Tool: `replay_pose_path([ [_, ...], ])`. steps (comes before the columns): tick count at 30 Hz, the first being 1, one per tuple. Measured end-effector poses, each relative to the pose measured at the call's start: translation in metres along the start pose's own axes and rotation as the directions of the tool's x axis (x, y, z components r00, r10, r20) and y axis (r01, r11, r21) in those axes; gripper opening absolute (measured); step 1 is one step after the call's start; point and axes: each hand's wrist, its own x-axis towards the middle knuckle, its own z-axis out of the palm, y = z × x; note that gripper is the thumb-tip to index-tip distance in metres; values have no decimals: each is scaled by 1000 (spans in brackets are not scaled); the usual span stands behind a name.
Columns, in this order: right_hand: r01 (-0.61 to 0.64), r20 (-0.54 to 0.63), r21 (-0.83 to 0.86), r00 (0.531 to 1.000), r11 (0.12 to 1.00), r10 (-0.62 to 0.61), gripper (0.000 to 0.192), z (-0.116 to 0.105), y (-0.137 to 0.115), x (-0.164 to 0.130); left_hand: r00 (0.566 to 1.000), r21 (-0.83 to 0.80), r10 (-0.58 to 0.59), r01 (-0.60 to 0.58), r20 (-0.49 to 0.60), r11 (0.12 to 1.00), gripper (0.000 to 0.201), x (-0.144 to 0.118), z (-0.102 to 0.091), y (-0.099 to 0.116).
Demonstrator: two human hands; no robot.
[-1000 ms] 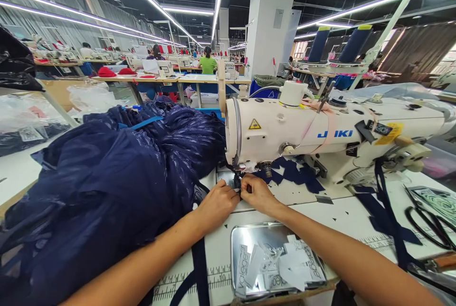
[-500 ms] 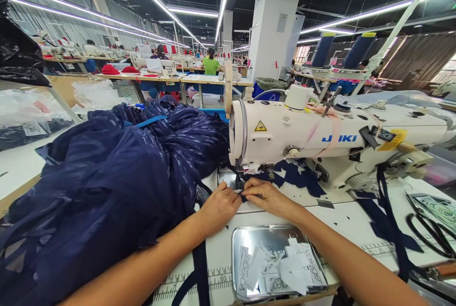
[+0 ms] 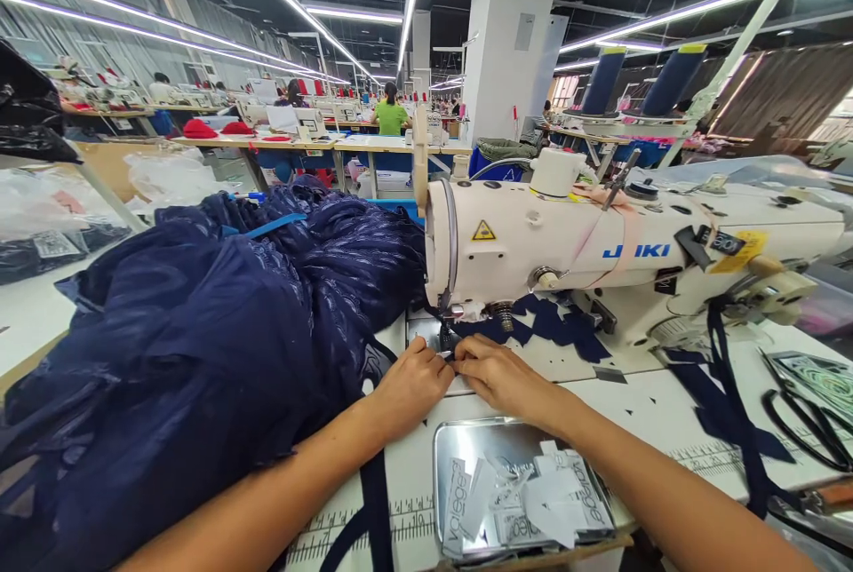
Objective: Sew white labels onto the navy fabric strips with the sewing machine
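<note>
A white JUKI sewing machine (image 3: 600, 248) stands on the white table (image 3: 640, 408). My left hand (image 3: 408, 385) and my right hand (image 3: 497, 374) meet fingertip to fingertip just in front of the needle and presser foot (image 3: 445, 334), pinching a small dark navy piece of fabric there. A big heap of navy fabric (image 3: 200, 332) lies at my left, touching my left forearm. A navy strap (image 3: 374, 501) runs down from under my left hand toward the table's front edge.
A shiny metal tray (image 3: 459, 443) with several white printed labels sits below my right arm. Navy scraps (image 3: 553, 323) lie under the machine arm. Black scissors (image 3: 806, 425) lie at the far right. Two blue thread cones (image 3: 670, 79) stand behind. Other workers sit at distant tables.
Both hands stay at the presser foot; my fingers have shifted slightly closer together on the small navy piece. The view wobbled a little.
</note>
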Motion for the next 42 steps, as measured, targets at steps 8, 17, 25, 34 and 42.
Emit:
replay_pose_path([
  [8, 122, 109, -357, 990, 926, -89, 21, -1, -12, -3, 999, -213, -6, 15, 41, 977, 5, -23, -27, -13],
  [17, 255, 159, -338, 964, 906, -212, 26, -9, 22, 4, 999, -238, 3, 9, 50, 971, 14, -9, -6, -4],
  [25, 268, -68, -211, 955, 940, -288, 32, -2, 31, -6, 999, -159, -36, 42, 36, 986, 18, -8, -3, 3],
  [34, 275, -43, -167, 957, 947, -285, 30, -8, 31, -1, 999, -104, -36, 37, 12, 994, 15, -8, 1, 6],
  [42, 205, 31, -421, 977, 883, -212, 29, 2, 14, -1, 1000, -193, -27, 27, 1, 981, 18, -11, 1, 0],
])
